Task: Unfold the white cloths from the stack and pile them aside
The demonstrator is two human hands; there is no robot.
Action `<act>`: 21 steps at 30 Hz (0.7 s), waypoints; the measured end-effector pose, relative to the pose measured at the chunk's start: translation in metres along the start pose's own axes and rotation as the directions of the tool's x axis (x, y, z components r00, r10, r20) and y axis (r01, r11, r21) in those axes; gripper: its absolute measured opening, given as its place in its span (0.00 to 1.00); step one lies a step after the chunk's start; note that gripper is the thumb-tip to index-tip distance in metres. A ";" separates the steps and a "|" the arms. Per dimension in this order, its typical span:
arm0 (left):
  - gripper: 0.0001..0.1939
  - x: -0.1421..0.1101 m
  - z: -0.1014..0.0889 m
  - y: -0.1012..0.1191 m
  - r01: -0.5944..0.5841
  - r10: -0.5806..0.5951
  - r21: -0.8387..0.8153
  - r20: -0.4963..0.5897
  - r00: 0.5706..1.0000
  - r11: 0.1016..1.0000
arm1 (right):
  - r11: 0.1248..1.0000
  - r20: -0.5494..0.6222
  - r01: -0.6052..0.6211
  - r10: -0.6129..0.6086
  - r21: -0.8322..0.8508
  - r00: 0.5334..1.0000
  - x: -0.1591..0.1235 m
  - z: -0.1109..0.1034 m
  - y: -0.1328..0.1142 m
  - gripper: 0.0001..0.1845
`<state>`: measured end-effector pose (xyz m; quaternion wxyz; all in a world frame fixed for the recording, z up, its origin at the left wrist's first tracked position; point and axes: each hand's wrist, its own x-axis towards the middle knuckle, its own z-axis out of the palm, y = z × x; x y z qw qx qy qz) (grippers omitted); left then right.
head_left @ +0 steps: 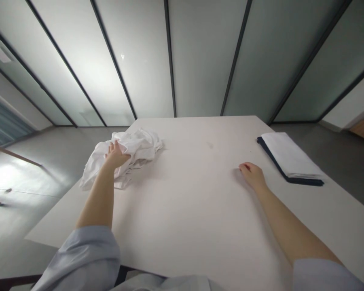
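A crumpled white cloth (138, 147) lies in a heap at the far left of the white table (194, 202). My left hand (115, 155) reaches into the heap, its fingers curled round a fold of the fabric. Further right, my right hand (252, 173) rests on the bare tabletop with its fingers bent loosely downward, holding nothing. Both forearms are bare, with pale blue sleeves at the bottom of the view.
A stack of folded cloths (291, 158), white on top of dark navy, lies near the table's right edge. Frosted glass panels with dark frames (170, 60) stand behind the table. Grey floor surrounds it on both sides.
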<state>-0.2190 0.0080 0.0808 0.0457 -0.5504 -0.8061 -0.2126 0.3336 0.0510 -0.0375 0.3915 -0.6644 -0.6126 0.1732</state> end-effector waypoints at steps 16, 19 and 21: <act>0.16 -0.080 0.151 0.177 -0.466 0.549 -0.348 0.195 0.813 0.813 | 0.974 -0.137 -0.006 0.038 0.226 0.990 -0.005 -0.006 -0.015 0.13; 0.15 -0.083 0.158 0.173 -0.470 0.565 -0.376 0.199 0.801 0.799 | 0.946 -0.244 0.116 -0.040 0.304 0.969 -0.015 -0.031 -0.056 0.15; 0.15 -0.083 0.156 0.170 -0.454 0.556 -0.396 0.194 0.808 0.798 | 0.911 -0.183 0.247 -0.195 0.330 0.964 -0.037 -0.057 -0.098 0.15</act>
